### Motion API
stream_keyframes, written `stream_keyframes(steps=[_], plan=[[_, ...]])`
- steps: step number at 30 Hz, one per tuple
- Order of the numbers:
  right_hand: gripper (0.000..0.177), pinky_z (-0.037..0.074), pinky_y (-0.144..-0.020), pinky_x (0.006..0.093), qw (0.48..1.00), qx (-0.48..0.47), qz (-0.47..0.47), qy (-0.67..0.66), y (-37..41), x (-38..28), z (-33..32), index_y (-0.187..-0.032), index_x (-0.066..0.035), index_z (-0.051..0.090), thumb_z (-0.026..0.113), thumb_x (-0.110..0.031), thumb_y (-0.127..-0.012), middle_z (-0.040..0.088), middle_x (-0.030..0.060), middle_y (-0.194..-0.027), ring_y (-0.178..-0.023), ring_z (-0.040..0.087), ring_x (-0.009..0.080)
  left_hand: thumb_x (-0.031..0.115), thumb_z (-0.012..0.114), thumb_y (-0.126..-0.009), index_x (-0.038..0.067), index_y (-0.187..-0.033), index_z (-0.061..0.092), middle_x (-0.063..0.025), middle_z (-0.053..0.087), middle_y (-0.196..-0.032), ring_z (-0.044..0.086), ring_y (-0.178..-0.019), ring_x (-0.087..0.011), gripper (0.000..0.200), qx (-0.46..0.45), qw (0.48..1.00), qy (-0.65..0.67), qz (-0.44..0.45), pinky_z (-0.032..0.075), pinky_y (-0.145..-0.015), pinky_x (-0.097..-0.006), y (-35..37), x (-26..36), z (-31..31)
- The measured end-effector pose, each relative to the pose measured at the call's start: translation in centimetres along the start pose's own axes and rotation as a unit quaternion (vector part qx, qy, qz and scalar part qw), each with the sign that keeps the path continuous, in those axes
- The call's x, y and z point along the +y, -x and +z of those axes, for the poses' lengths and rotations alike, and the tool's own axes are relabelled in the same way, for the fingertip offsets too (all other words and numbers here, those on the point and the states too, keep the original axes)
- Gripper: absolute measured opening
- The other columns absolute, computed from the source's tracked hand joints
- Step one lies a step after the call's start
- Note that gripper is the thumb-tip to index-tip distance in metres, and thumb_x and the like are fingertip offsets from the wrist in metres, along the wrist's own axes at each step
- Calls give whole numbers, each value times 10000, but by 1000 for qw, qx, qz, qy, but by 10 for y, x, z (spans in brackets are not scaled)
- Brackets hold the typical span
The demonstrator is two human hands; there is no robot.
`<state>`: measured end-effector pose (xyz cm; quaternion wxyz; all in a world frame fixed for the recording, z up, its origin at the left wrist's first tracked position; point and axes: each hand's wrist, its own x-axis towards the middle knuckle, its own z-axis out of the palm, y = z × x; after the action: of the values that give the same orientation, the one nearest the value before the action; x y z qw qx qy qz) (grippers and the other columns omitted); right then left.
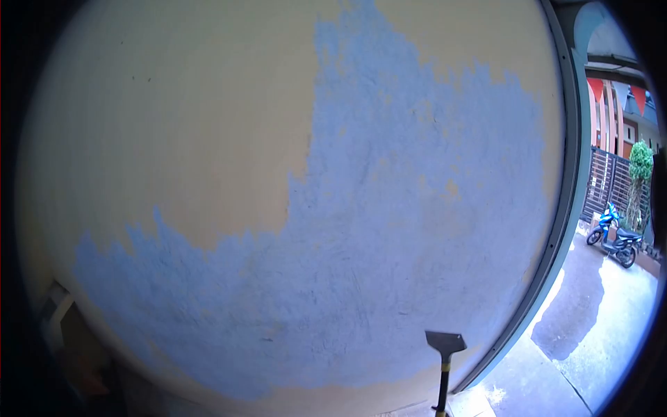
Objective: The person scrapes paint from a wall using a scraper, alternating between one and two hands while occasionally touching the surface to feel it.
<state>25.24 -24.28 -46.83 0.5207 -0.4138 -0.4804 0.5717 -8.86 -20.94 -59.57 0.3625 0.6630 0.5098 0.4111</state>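
Note:
A long-handled scraper (445, 342) with a wide dark blade rises from the bottom edge, right of the middle. Its black and yellow handle runs down out of the picture, so whatever grips it is hidden below. Neither my left hand nor my right hand shows. Behind the blade stands a wall (208, 125) with a beige surface. A large ragged patch of blue (403, 229) spreads over its lower and right parts, with small beige flecks showing through. The blade overlaps the lower right of this patch in the view.
A dark door frame (571, 139) bounds the wall on the right. Outside, a blue motorcycle (615, 238) stands on bright paving beside a slatted gate (608, 182) and a small tree (640, 161). Dim objects (62, 313) sit in shadow at the lower left.

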Motion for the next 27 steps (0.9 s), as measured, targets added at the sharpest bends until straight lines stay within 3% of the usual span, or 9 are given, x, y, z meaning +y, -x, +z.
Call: stream_keyframes(steps=[1, 3, 5, 7, 10, 13, 18, 25, 27], plan=[[493, 334, -368, 219, 999, -8, 3, -44, 9, 44, -10, -1401, -51, 337, 515, -229, -977, 392, -51, -563, -413, 370, 49, 371, 614, -898, 216, -1470, 301, -128, 333, -1474, 327, -1338, -212, 671, 7, 1000, -4, -14, 271, -1094, -368, 18, -17, 11], [520, 340, -379, 222, 989, 16, 105, -107, 24, 19, 15, -1419, -54, 299, 514, -225, -977, 397, -45, -577, -429, 372, 55, 366, 609, -901, 211, -1455, 315, -119, 340, -1428, 329, -1293, -205, 645, 14, 999, -10, -49, 275, -1059, -361, 68, -46, 28], [540, 382, -431, 243, 988, -80, 56, -120, 14, 4, 18, -1438, -49, 269, 504, -214, -981, 425, -23, -618, -479, 407, 72, 360, 603, -905, 207, -1439, 330, -110, 347, -1382, 330, -1247, -199, 619, 27, 999, 1, -47, 278, -1025, -355, 67, -68, 64], [554, 418, -492, 256, 987, -157, -13, -9, -19, -6, 22, -1441, -43, 260, 504, -235, -982, 419, -16, -622, -530, 426, 84, 355, 597, -909, 202, -1424, 345, -101, 355, -1337, 331, -1202, -192, 594, 39, 998, 8, -54, 282, -990, -348, 73, -74, 91], [494, 412, -541, 258, 979, -178, -72, 61, -58, -7, 36, -1382, -36, 378, 530, -253, -966, 459, -14, -647, -580, 445, 87, 348, 588, -914, 195, -1400, 366, -88, 366, -1268, 333, -1133, -181, 556, 60, 994, 2, -92, 287, -939, -338, 122, -77, 114], [438, 382, -527, 257, 965, -178, -123, 144, -70, -13, 71, -1340, -49, 459, 526, -257, -960, 481, -27, -655, -573, 442, 78, 340, 580, -919, 188, -1377, 388, -75, 377, -1200, 335, -1065, -171, 519, 103, 988, -37, -110, 292, -887, -329, 146, -87, 86], [514, 376, -480, 209, 943, -330, 5, -40, -39, -14, 146, -1422, -96, 365, 503, -304, -974, 434, -51, -633, -518, 407, 40, 327, 565, -928, 177, -1338, 425, -53, 395, -1086, 338, -951, -154, 459, 168, 973, -73, -138, 300, -801, -312, 196, -96, 58], [520, 347, -412, 225, 918, -365, 72, -141, 12, 12, 192, -1468, -117, 247, 447, -241, -1004, 412, -18, -605, -443, 369, 62, 309, 545, -941, 161, -1284, 476, -22, 421, -926, 342, -791, -130, 380, 157, 972, -85, -155, 312, -681, -289, 267, -116, 23], [491, 322, -438, 182, 899, -314, 238, -192, 21, 42, 201, -1421, -134, 325, 502, -223, -971, 464, -23, -753, -526, 407, 39, 303, 539, -944, 156, -1268, 490, -13, 428, -880, 343, -746, -123, 359, 136, 975, -97, -148, 316, -647, -283, 286, -132, -15]])
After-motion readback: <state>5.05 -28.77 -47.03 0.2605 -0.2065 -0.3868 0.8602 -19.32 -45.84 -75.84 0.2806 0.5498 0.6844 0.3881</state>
